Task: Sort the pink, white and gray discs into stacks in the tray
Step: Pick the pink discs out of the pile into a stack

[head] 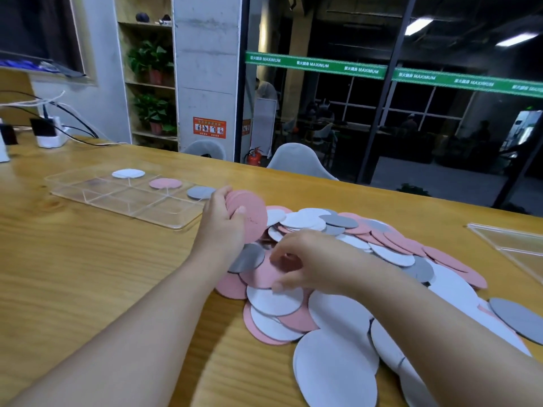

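Thin flat round discs, pink, white and gray [338, 259], are heaped loose on the wooden table [88, 274], spread out under and beyond the right fingers. They are judged light, slightly flexible and slick face to face, so slipping and fanning are likely; an edge pinch, thumb over and fingers under the rim, is best.

Left hand [226, 218]: raised off the table, fingers and thumb curled round a bundle of pink discs [249, 214] held on edge, thumb pressed on the near face.

Right hand [305, 265]: held palm down over the heap, fingers bent toward a flat pink disc [261, 274]; motion blur leaves it unclear whether the disc is pinched.

The clear plastic compartment tray [123, 201] lies just beyond the left fingertips, with one white stack [128, 173], one pink stack [165, 183] and one gray stack [199, 192] started.
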The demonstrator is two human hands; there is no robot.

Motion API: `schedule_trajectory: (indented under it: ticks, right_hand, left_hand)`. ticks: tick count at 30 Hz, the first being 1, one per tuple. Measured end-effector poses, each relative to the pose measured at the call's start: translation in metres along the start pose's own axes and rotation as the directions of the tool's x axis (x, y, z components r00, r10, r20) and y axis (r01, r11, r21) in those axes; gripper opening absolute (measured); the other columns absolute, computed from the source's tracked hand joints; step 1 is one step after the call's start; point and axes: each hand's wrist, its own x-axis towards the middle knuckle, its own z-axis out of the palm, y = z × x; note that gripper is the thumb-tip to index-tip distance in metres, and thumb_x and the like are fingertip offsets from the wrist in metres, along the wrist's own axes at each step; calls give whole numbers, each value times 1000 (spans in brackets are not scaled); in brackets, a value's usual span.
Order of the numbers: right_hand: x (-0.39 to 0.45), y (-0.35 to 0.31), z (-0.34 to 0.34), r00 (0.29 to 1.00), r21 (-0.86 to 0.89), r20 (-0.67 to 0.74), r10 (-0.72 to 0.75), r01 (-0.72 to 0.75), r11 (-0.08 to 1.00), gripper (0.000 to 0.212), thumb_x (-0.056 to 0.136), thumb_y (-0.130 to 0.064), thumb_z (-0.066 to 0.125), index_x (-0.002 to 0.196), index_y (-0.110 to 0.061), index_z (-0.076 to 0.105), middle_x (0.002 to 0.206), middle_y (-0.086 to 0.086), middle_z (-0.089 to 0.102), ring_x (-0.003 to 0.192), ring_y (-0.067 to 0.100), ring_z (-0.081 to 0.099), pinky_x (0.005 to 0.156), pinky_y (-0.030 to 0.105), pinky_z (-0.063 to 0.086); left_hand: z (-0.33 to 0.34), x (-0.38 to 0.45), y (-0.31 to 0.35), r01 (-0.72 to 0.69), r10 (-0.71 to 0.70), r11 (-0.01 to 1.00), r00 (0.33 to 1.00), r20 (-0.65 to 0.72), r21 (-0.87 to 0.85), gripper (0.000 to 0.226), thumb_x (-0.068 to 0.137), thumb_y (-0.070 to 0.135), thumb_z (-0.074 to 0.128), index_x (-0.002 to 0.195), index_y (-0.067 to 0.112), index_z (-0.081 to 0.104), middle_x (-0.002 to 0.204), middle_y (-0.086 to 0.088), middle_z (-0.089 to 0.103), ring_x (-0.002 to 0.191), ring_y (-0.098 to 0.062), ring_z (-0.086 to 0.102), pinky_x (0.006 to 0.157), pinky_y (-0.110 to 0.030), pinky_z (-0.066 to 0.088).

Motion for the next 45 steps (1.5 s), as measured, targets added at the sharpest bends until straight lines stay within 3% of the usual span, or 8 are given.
schedule_trajectory:
  ticks: [6, 12, 15, 21, 29, 34, 40, 45]
  right_hand:
    - [7, -6, 13, 968, -427, -144, -206, 127, 895, 27, 93, -26, 46, 70, -12, 48, 66, 4, 49, 65, 26, 51, 50, 33, 38]
    - [5, -3, 17, 857, -474, -357, -372, 177, 862, 32, 55, -17, 58, 61, -17, 27, 43, 0, 22, 34, 20, 15, 44, 18, -8]
    - [-3, -15, 9, 902, -537, -284, -326, 132, 833, 17, 76, -19, 54, 67, -16, 40, 58, -1, 30, 45, 22, 28, 40, 24, 2]
    - [-15, -1, -27, 923, -204, -383, -32, -51, 978, 23, 93, -26, 43, 104, -19, 61, 91, 4, 67, 86, 26, 59, 71, 36, 48]
    - [-15, 30, -26, 849, 295, -465, 250, -117, 948, 16, 92, -17, 48, 83, -25, 58, 69, -13, 60, 57, 2, 54, 55, 21, 44]
    - [-9, 25, -15, 839, 418, -451, 304, -103, 903, 16, 92, -18, 50, 82, -25, 59, 66, -11, 62, 63, 7, 62, 66, 28, 51]
    - [-8, 26, -14, 813, 466, -484, 325, -75, 882, 10, 90, -22, 59, 82, -18, 62, 69, -7, 67, 60, 6, 62, 66, 29, 53]
    - [-13, 25, -13, 936, 141, -289, 199, -164, 976, 19, 82, -38, 67, 86, -20, 66, 80, -9, 60, 75, 10, 53, 63, 22, 40]
  left_hand:
    - [1, 1, -3, -25, 24, 1000, 999, 25, 13, 51, 95, 13, 46, 143, 25, 32, 145, 1, 35, 133, -17, 34, 111, -41, 30]
    - [-3, 2, -2, -107, 107, 994, 993, 41, -7, 50, 93, 15, 52, 135, 39, 41, 135, 10, 43, 123, -15, 44, 88, -41, 53]
    - [-2, -3, 2, -88, 96, 992, 991, 96, -88, 51, 94, 11, 47, 119, 55, 46, 132, 8, 39, 117, -18, 45, 56, -33, 58]
    - [-4, -3, 7, -125, 140, 984, 984, 114, -127, 55, 97, 9, 40, 100, 63, 52, 136, 1, 43, 122, -12, 44, 104, -31, 34]
    - [3, -11, 15, -24, 98, 971, 947, 306, -237, 47, 99, 16, 38, 88, 53, 64, 121, -9, 47, 88, -24, 63, 55, -31, 54]
    - [4, -15, 17, -20, 116, 965, 927, 357, -260, 18, 88, 46, 55, 106, 46, 59, 118, -4, 51, 76, -23, 66, 59, -34, 57]
    - [9, -14, 11, -129, 180, 978, 919, 351, -163, 49, 90, 12, 60, 113, 55, 54, 124, -3, 44, 103, -25, 57, 58, -25, 54]
    - [5, -15, 17, -178, 186, 982, 963, 196, -60, 57, 92, 11, 53, 108, 65, 46, 119, -1, 37, 86, -21, 56, 80, -37, 55]
